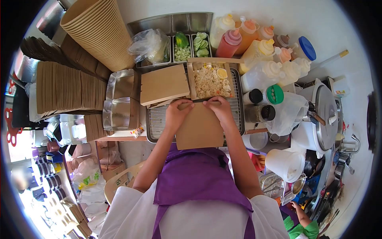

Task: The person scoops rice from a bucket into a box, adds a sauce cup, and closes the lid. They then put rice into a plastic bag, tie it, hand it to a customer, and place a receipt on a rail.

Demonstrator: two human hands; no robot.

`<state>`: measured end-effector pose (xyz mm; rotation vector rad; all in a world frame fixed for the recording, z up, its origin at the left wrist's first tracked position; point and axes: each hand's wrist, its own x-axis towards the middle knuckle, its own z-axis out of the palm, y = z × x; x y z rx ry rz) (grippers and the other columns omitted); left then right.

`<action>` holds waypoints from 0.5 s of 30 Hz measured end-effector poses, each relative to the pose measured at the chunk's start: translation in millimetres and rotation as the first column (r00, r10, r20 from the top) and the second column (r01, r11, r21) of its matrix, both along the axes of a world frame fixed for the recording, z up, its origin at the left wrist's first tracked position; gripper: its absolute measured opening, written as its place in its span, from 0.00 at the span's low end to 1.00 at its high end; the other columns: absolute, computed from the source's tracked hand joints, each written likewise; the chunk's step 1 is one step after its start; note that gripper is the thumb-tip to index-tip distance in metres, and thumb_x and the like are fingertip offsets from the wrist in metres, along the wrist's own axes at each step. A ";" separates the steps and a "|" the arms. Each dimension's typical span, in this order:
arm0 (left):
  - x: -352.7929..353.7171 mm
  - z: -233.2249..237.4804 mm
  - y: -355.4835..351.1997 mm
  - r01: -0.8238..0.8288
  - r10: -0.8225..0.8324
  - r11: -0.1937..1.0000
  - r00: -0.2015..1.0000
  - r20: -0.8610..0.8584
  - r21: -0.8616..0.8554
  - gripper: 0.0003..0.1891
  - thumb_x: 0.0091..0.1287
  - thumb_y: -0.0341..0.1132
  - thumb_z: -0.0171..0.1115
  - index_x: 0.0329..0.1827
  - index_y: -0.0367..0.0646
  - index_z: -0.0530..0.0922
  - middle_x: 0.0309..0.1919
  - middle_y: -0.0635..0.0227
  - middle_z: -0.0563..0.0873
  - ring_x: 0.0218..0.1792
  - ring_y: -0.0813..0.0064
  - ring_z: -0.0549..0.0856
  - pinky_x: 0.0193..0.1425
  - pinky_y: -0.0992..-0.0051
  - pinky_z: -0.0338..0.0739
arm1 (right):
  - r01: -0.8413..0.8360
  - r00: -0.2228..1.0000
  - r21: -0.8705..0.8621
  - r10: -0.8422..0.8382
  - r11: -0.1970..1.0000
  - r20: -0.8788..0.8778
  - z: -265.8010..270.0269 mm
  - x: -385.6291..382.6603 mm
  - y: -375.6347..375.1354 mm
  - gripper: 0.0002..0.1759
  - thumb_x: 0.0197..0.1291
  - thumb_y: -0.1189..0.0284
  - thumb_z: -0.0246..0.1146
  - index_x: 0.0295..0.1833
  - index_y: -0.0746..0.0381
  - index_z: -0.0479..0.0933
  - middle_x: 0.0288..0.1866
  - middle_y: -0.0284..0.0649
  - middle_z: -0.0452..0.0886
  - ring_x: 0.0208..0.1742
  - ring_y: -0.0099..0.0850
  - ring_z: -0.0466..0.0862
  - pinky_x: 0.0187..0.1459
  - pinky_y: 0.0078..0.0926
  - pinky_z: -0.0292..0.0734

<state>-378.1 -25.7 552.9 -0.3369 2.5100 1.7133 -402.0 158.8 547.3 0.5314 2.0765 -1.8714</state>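
Note:
An open cardboard food box (191,85) sits on a wire rack over a tray (158,119). Inside are rice (211,83) with bits of vegetable and a round pale-yellow slice (221,73). The box's lid (201,127) hangs open toward my apron. My left hand (180,113) is closed at the left of the fold between box and lid, thumb and fingers pinching the cardboard. At the right of that same fold, my right hand (219,110) pinches it too. A closed cardboard box (164,84) lies to the left of the open one.
Stacked flat boxes (69,89) and nested paper tubs (99,32) stand left, beside metal containers (117,107). Cut vegetables (182,51) fill pans behind. Squeeze bottles (229,42), shakers (274,94) and a large lidded pot (324,115) are right. Another person's arm (301,215) shows lower right.

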 end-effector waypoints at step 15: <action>8.9 -23.2 -39.2 0.020 -0.008 0.959 0.999 -0.045 0.281 0.12 0.71 0.34 0.56 0.50 0.38 0.81 0.38 0.66 0.86 0.40 0.82 0.81 0.48 0.81 0.74 | -0.018 0.992 -0.073 0.008 0.997 -0.128 -15.3 1.1 37.0 0.11 0.61 0.69 0.65 0.40 0.67 0.80 0.34 0.34 0.82 0.34 0.20 0.79 0.38 0.21 0.73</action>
